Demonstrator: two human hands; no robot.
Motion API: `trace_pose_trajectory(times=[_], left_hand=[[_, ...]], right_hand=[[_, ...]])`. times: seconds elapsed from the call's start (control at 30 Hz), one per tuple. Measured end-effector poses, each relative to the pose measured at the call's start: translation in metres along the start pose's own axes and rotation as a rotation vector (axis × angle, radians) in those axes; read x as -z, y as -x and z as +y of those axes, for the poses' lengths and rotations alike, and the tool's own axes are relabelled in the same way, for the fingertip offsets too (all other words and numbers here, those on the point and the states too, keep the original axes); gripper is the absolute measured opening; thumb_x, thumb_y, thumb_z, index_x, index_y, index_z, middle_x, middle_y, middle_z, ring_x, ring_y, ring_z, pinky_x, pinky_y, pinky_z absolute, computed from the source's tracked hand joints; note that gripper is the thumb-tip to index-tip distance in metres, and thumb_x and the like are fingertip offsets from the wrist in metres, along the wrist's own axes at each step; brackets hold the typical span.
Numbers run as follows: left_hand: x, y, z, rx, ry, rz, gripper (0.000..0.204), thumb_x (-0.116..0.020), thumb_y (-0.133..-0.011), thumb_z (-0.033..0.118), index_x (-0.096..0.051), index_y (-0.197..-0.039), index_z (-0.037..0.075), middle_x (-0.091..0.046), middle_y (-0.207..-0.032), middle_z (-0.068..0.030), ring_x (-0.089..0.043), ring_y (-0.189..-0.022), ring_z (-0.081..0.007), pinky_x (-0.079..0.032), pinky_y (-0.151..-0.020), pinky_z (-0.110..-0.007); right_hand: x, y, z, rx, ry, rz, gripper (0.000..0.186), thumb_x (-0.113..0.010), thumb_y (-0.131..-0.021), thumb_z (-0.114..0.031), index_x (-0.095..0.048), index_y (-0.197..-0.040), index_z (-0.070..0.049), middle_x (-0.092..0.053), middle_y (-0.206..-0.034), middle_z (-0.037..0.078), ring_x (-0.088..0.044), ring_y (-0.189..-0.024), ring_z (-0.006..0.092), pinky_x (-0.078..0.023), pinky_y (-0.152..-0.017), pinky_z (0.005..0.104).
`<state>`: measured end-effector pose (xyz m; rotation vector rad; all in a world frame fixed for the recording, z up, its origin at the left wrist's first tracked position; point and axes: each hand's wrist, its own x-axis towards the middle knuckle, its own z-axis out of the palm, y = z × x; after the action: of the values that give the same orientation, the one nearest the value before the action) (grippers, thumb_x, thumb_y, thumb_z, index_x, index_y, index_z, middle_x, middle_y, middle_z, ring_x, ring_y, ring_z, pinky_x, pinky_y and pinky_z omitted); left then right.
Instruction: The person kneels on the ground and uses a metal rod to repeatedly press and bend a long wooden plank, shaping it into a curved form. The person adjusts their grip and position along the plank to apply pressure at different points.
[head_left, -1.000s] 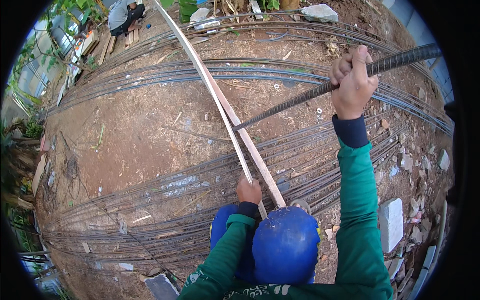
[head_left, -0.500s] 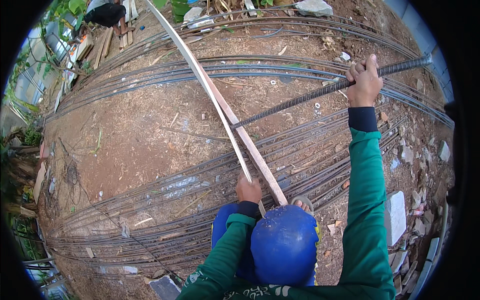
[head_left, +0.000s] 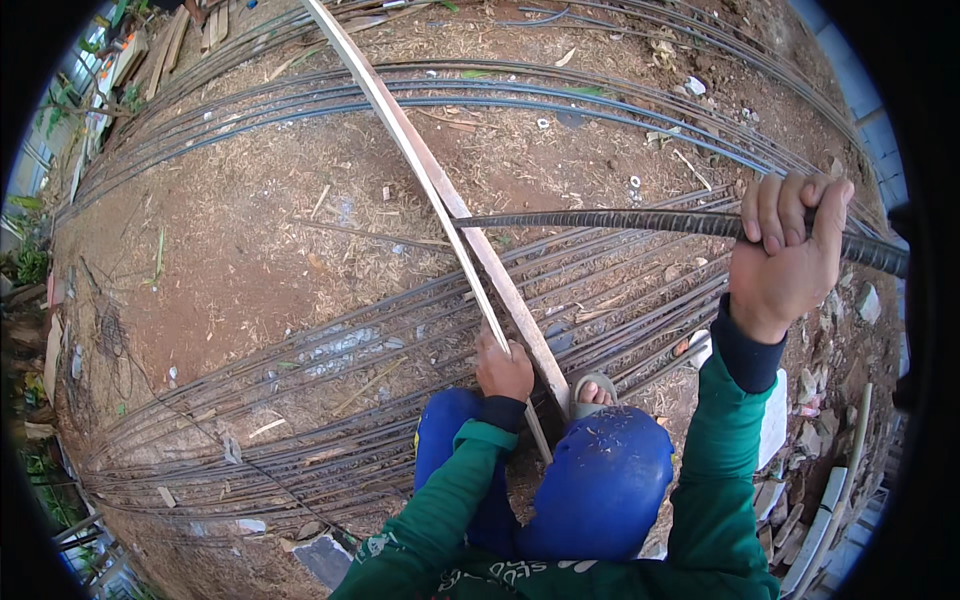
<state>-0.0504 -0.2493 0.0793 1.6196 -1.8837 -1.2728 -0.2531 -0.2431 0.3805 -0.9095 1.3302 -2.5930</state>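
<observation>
My right hand (head_left: 790, 255) is closed round a ribbed steel bar (head_left: 610, 219), near its outer end at the right. The bar's far tip sits between a pale thin wooden strip (head_left: 425, 182) and a thicker pinkish-brown board (head_left: 512, 295). These two pieces lie together farther away and spread apart toward me; whether they are one split plank I cannot tell. Low on the pale strip, my left hand (head_left: 503, 365) grips it near my knees. The board's near end rests beside my sandalled foot (head_left: 595, 392).
Long thin steel rods (head_left: 300, 395) lie in bundles across the ground under the wood, with bluish rods (head_left: 480, 101) farther off. Broken concrete and stones (head_left: 805, 440) line the right side, by a wall (head_left: 850, 85). Tangled wire (head_left: 112, 325) lies at the left.
My right hand has come nearer and to the right, swinging the steel bar's outer end toward me. Its tip stays between the wooden pieces. My left hand keeps its grip. The view has shifted.
</observation>
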Motion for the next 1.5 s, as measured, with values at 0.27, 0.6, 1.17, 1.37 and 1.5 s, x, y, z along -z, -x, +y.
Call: trace_pose_trajectory(times=[0.27,0.6,1.17,1.37,1.5], left_hand=[[0.008,-0.056,0.045,-0.063,0.049,0.159,0.076,-0.062,-0.085,0.011,-0.023,-0.149,-0.002,-0.033,-0.147,-0.0267,-0.049,-0.124,-0.0457,-0.045,-0.101,-0.049],[0.025,-0.099,0.047,0.062,0.109,-0.106,0.074,-0.054,-0.085,0.000,-0.020,-0.151,-0.003,-0.042,-0.140,-0.0315,-0.053,-0.117,-0.0478,-0.046,-0.098,-0.049],[0.003,-0.114,0.075,0.148,0.123,0.150,0.062,-0.053,-0.086,0.002,-0.034,-0.143,-0.008,-0.045,-0.138,-0.0319,-0.047,-0.126,-0.0454,-0.037,-0.107,-0.046],[-0.003,-0.124,0.076,0.235,0.049,0.251,0.042,-0.054,-0.095,0.016,-0.052,-0.131,-0.007,-0.059,-0.122,-0.0282,-0.056,-0.114,-0.0453,-0.045,-0.097,-0.046],[-0.001,-0.121,0.071,0.215,0.045,0.255,0.040,-0.055,-0.095,0.019,-0.056,-0.125,-0.007,-0.062,-0.113,-0.0291,-0.060,-0.106,-0.0452,-0.047,-0.091,-0.047]], right_hand=[[-0.041,0.022,-0.026,-0.162,0.172,-0.129,0.040,-0.034,-0.108,-0.036,-0.045,-0.080,-0.009,-0.030,-0.054,-0.002,-0.029,-0.045,0.0108,-0.034,-0.049,0.0288],[-0.052,-0.028,-0.036,-0.360,0.372,-0.324,0.036,-0.038,-0.107,-0.027,-0.048,-0.082,-0.004,-0.036,-0.061,0.002,-0.042,-0.057,0.0168,-0.047,-0.068,0.0390],[-0.036,-0.072,-0.004,-0.352,0.275,-0.510,0.047,-0.027,-0.107,-0.045,-0.050,-0.084,-0.011,-0.037,-0.058,-0.003,-0.038,-0.050,0.0111,-0.042,-0.058,0.0309],[-0.037,-0.088,0.008,-0.336,0.215,-0.536,0.051,-0.032,-0.102,-0.055,-0.048,-0.081,-0.012,-0.043,-0.059,-0.001,-0.045,-0.048,0.0114,-0.046,-0.050,0.0300],[-0.026,-0.123,0.032,-0.336,0.181,-0.543,0.050,-0.032,-0.103,-0.053,-0.051,-0.084,-0.011,-0.040,-0.055,-0.004,-0.041,-0.044,0.0089,-0.044,-0.048,0.0265]])
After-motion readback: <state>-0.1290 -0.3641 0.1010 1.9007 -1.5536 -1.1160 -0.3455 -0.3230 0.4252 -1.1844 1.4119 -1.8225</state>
